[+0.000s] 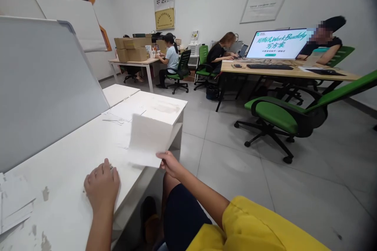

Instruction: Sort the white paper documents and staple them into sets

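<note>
My right hand pinches a white sheet of paper by its lower right corner. The sheet hangs in the air over the front edge of the white table. My left hand rests palm down on the tabletop, fingers curled over something small. Only little bits of that thing show beside the fingers, so its kind stays hidden. Farther back on the table lie a pair of scissors and a flat white sheet.
A stack of white papers lies at the table's left end. A whiteboard stands along the far side. To the right are a green office chair and a desk with a monitor. Several people sit at desks behind.
</note>
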A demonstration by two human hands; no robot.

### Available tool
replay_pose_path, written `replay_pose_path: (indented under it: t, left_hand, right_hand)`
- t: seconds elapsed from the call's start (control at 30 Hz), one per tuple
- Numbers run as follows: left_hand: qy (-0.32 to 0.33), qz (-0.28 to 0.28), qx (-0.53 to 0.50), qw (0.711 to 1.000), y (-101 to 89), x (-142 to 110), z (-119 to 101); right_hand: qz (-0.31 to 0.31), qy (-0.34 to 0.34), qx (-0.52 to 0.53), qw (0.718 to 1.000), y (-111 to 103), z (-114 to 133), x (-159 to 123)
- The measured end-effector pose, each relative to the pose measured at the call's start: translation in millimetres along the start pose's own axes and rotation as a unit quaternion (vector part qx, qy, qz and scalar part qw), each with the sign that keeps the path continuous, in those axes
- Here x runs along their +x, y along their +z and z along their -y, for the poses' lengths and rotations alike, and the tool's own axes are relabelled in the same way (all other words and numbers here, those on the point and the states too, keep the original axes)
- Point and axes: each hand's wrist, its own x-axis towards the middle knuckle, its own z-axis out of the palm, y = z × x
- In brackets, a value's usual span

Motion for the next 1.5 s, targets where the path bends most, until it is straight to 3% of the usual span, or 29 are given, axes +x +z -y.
replay_pose_path:
  t: [0.1,0.3,0.47,0.8,1.03,1.33,1.5]
  left_hand:
    - [0.004,0.057,0.071,0.996,0.1,-0.5,-3.5]
    - [0.054,0.086,0.074,0.992,-4.8,0.9,-5.1]
    - [0.044,0.081,0.065,0.994,-1.3,0.3,-2.9]
    - [0.008,0.083,0.042,0.996,-3.5,-1.1,-6.5]
    - [0.012,0.097,0.057,0.994,-6.0,-2.3,-8.7]
    - [0.019,0.129,0.092,0.987,-5.2,-2.6,-9.0]
    - [0.026,0.12,0.099,0.988,-2.7,-2.8,-6.7]
  right_hand:
    - [-0.072,-0.029,0.076,0.994,10.2,-9.8,-0.1]
    - [-0.075,-0.045,0.006,0.996,34.8,-29.7,-6.7]
    - [-0.069,-0.033,-0.063,0.995,46.1,-44.6,-14.7]
    - [-0.11,-0.026,-0.124,0.986,39.8,-47.2,-23.1]
    - [-0.074,0.001,-0.112,0.991,39.8,-49.8,-30.7]
    - [-0.07,-0.034,-0.07,0.995,40.1,-51.0,-36.0]
    - [-0.073,-0.04,-0.086,0.993,40.7,-60.2,-36.2]
